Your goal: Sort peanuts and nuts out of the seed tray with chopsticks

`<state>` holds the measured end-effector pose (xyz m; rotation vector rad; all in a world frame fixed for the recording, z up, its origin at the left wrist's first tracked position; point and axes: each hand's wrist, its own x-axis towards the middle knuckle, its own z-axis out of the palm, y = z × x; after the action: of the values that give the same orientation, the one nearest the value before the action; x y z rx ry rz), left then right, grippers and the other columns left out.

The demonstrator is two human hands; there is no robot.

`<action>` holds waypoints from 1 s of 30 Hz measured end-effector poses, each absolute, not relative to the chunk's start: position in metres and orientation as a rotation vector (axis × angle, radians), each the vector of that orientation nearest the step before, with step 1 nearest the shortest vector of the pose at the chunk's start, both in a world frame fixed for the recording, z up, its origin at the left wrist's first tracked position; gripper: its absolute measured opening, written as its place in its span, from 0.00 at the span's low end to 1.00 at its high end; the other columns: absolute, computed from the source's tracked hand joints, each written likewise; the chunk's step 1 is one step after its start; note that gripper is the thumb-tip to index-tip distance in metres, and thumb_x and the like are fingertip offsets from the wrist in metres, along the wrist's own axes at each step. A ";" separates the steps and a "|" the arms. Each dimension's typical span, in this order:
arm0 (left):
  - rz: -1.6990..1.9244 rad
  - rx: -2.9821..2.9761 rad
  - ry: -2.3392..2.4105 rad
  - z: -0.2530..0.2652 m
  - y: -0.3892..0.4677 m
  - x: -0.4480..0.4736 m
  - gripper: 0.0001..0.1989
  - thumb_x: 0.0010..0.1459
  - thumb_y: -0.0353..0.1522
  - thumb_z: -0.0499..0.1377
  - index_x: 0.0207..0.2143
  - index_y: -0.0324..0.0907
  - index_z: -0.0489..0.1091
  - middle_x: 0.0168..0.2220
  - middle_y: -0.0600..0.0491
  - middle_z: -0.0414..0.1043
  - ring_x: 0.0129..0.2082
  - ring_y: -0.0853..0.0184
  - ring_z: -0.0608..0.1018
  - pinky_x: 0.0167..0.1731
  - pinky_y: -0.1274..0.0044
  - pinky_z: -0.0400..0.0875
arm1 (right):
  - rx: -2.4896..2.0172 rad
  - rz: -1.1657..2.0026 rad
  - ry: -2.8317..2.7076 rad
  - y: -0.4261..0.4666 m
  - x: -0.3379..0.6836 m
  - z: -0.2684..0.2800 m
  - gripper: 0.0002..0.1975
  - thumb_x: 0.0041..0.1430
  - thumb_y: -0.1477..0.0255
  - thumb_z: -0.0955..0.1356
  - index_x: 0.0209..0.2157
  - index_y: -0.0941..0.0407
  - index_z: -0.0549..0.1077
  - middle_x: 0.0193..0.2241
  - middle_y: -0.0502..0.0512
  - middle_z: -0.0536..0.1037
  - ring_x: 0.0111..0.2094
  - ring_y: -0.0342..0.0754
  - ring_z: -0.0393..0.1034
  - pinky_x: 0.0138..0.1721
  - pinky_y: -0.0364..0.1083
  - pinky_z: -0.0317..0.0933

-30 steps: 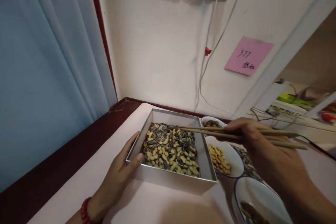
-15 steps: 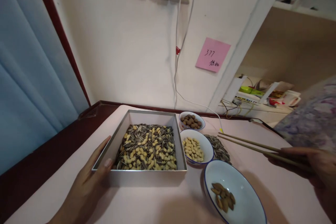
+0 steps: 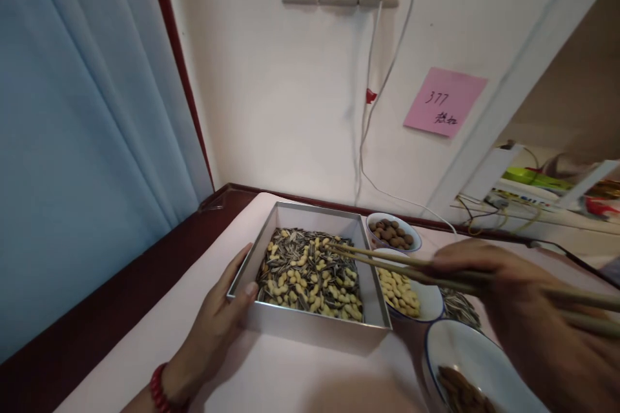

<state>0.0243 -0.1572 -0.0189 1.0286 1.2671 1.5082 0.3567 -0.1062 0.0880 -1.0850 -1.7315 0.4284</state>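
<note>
My left hand grips the near-left corner of a square silver box, thumb over the rim. Inside lies a mix of striped sunflower seeds and unshelled peanuts. In my right hand, slightly blurred, is a pair of wooden chopsticks. Their tips are over the box's far right part, at or just above the mix; I cannot tell if they pinch anything. Right of the box stand a bowl of pale peanuts, a smaller bowl of round brown nuts, and a larger bowl holding almond-shaped brown nuts.
A heap of sunflower seeds lies on the pink tabletop, partly behind my right hand. A white cable runs down the wall to the table. A blue curtain hangs at left; shelves with clutter stand at right.
My right hand has moved left, bringing the chopsticks from beyond the bowls to over the box. The view has shifted left. My left hand keeps its hold on the box.
</note>
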 end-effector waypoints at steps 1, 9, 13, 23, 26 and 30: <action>1.507 1.035 1.264 -0.019 -0.158 0.024 0.34 0.64 0.42 0.60 0.69 0.49 0.55 0.70 0.51 0.54 0.67 0.53 0.61 0.62 0.69 0.66 | -1.050 0.476 -1.795 -0.104 0.343 0.088 0.20 0.66 0.51 0.61 0.36 0.44 0.81 0.38 0.57 0.80 0.41 0.56 0.76 0.41 0.54 0.75; 1.476 1.083 1.232 -0.017 -0.159 0.021 0.34 0.64 0.42 0.60 0.69 0.48 0.55 0.68 0.49 0.59 0.64 0.51 0.67 0.58 0.66 0.70 | -1.010 0.898 -1.961 -0.053 0.283 0.056 0.21 0.68 0.52 0.62 0.37 0.53 0.77 0.38 0.54 0.78 0.42 0.52 0.73 0.48 0.53 0.69; 1.476 1.130 1.275 -0.018 -0.160 0.020 0.34 0.64 0.42 0.60 0.69 0.47 0.57 0.68 0.48 0.59 0.65 0.50 0.66 0.59 0.65 0.69 | -0.999 0.975 -1.928 -0.039 0.267 0.047 0.23 0.67 0.51 0.62 0.39 0.55 0.76 0.40 0.56 0.78 0.40 0.51 0.75 0.45 0.51 0.71; 1.479 1.139 1.279 -0.017 -0.161 0.020 0.33 0.64 0.43 0.60 0.68 0.49 0.57 0.68 0.51 0.58 0.65 0.51 0.67 0.59 0.65 0.68 | -1.055 0.871 -1.821 -0.044 0.273 0.053 0.24 0.64 0.49 0.64 0.34 0.54 0.78 0.37 0.56 0.80 0.40 0.52 0.75 0.45 0.50 0.71; 1.481 1.122 1.264 -0.017 -0.161 0.021 0.34 0.63 0.43 0.60 0.69 0.48 0.57 0.68 0.49 0.59 0.64 0.49 0.68 0.58 0.64 0.70 | -1.081 0.851 -1.783 -0.056 0.285 0.065 0.24 0.63 0.48 0.64 0.34 0.53 0.79 0.36 0.56 0.81 0.39 0.54 0.77 0.46 0.52 0.72; 1.453 1.097 1.245 -0.019 -0.160 0.019 0.34 0.65 0.42 0.59 0.69 0.49 0.54 0.68 0.49 0.59 0.64 0.50 0.68 0.58 0.64 0.70 | -1.126 0.686 -1.706 -0.075 0.321 0.080 0.21 0.63 0.48 0.64 0.36 0.49 0.79 0.37 0.55 0.81 0.41 0.55 0.78 0.46 0.52 0.74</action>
<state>0.0192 -0.1602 -0.0188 1.0974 1.2452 1.4535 0.3209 -0.0748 0.0798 -1.1263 -1.7064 0.6861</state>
